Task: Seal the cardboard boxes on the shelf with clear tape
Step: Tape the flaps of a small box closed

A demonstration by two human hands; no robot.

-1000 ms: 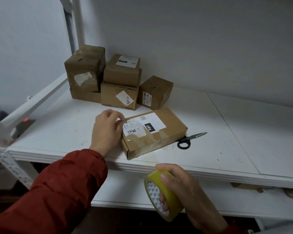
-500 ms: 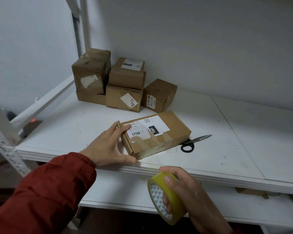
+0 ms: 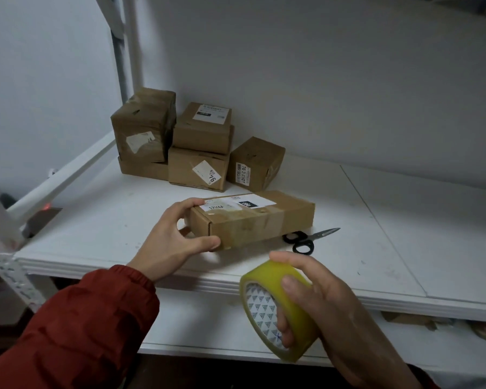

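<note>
fingers (image 3: 190, 204) of the left hand (image 3: 169, 242) curl over the top left end of the flat cardboard box (image 3: 253, 227), thumb against its near corner, gripping it on the white shelf (image 3: 96, 226) near the front edge. the right hand (image 3: 328, 301) holds the tape roll (image 3: 267, 276) in front of the shelf edge, fingers wrapped through its core. black-handled scissors (image 3: 303, 242) lie just right of the box. stacked cardboard boxes (image 3: 197, 153) sit at the far left by the wall.
</note>
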